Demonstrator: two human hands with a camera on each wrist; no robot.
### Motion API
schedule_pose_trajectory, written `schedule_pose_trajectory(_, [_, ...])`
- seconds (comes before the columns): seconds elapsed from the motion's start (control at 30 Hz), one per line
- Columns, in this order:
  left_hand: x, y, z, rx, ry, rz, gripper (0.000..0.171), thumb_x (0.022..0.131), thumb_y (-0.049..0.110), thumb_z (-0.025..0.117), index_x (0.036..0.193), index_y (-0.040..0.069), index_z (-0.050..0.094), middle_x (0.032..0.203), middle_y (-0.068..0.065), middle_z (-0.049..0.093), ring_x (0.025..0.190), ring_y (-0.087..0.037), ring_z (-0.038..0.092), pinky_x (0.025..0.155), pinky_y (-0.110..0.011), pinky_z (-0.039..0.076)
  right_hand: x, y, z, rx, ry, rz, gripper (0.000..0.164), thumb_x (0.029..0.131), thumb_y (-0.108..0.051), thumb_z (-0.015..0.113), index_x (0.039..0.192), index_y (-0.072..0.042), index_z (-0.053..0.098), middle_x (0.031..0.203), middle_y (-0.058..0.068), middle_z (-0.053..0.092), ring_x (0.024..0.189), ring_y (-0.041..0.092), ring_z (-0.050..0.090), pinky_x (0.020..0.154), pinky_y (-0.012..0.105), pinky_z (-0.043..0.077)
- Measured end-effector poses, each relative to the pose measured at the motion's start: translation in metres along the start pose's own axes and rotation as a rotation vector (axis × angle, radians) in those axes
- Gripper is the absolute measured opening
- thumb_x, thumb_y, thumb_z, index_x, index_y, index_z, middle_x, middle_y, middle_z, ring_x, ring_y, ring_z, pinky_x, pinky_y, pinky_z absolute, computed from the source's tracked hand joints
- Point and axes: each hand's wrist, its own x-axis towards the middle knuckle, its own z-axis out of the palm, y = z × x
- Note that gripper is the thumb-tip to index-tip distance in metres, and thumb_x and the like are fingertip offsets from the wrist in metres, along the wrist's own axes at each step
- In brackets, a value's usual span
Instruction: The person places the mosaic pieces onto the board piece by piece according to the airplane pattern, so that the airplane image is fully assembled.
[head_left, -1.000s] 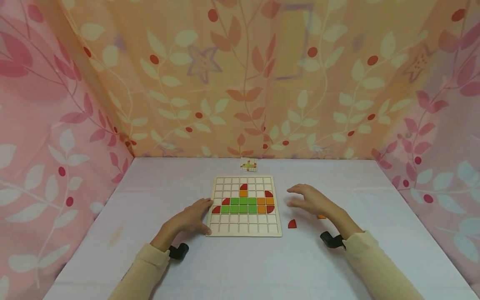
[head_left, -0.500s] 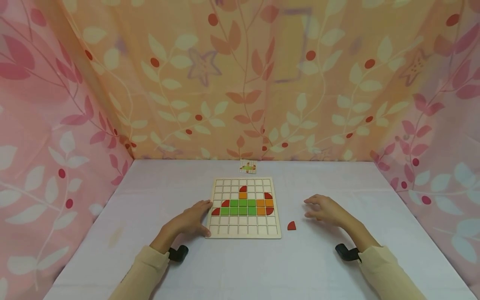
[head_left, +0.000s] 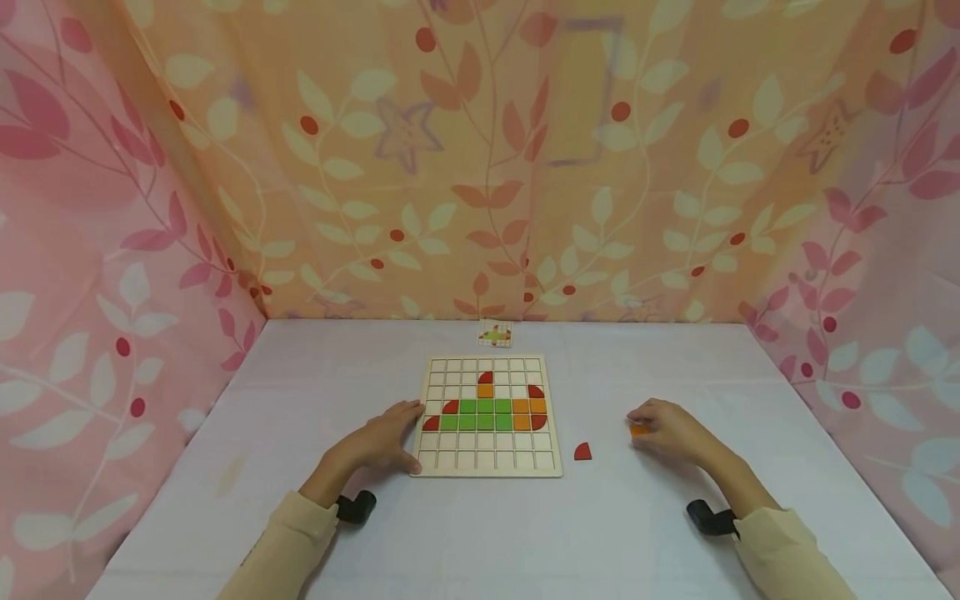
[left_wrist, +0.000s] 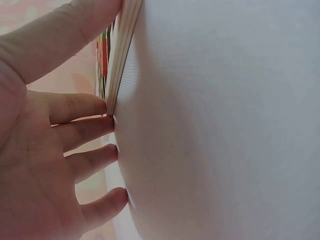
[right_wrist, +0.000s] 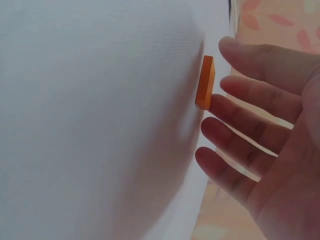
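Note:
A square wooden grid board (head_left: 465, 460) lies on the table, with red quarter-round, green and orange square tiles set in its cells. My left hand (head_left: 378, 437) rests at its left side, fingers spread along the edge and thumb near the front corner. In the left wrist view the thumb and fingertips (left_wrist: 102, 105) are at the board's layered edge. To the right, my right hand (head_left: 671, 429) is low over an orange square tile (head_left: 639, 431). The right wrist view shows this tile (right_wrist: 205, 82) flat on the table, the fingertips (right_wrist: 212, 127) close beside it and the thumb apart from it.
A loose red quarter-round tile (head_left: 582, 452) lies between the board and my right hand. Behind the board is a small pattern card (head_left: 496, 334). Floral cloth walls (head_left: 495, 167) stand at the back and both sides of the white-covered table (head_left: 480, 542).
My right hand has moved right and toward me, away from the board, and down to the orange tile. The left hand keeps its place at the board; the view has tilted slightly.

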Motion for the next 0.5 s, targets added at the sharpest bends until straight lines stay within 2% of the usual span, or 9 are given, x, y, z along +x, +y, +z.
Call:
schedule_pose_trajectory(0.13, [-0.0001, 0.0005, -0.0011, 0.007, 0.0, 0.001, 0.1, 0.066, 0.026, 0.089, 0.149, 0.005, 0.037, 0.158, -0.014, 0.033, 0.149, -0.036, 0.023, 0.115, -0.064, 0.023, -0.0016, 0.0019, 0.0007, 0.008, -0.011, 0.036, 0.028, 0.077, -0.011, 0.079, 0.102, 0.0, 0.073, 0.095, 0.005, 0.067, 0.082, 0.014, 0.056, 0.072, 0.031, 0.05])
schedule_pose_trajectory(0.4, [0.0004, 0.0017, -0.0008, 0.016, -0.002, -0.004, 0.1, 0.066, 0.027, 0.089, 0.149, 0.006, 0.037, 0.158, -0.013, 0.033, 0.149, -0.035, 0.023, 0.115, -0.062, 0.023, -0.0026, 0.0018, 0.0012, 0.019, -0.017, 0.088, 0.023, 0.077, -0.004, 0.077, 0.099, -0.001, 0.074, 0.093, 0.004, 0.066, 0.084, 0.016, 0.056, 0.075, 0.037, 0.051])
schedule_pose_trajectory(0.5, [0.0005, 0.0016, -0.0008, 0.014, 0.0, -0.004, 0.1, 0.066, 0.026, 0.089, 0.149, 0.006, 0.037, 0.158, -0.013, 0.033, 0.149, -0.035, 0.023, 0.115, -0.064, 0.023, -0.0023, 0.0018, 0.0013, 0.017, -0.017, 0.094, 0.022, 0.077, -0.003, 0.077, 0.098, -0.001, 0.074, 0.091, 0.003, 0.065, 0.082, 0.016, 0.055, 0.073, 0.034, 0.05])
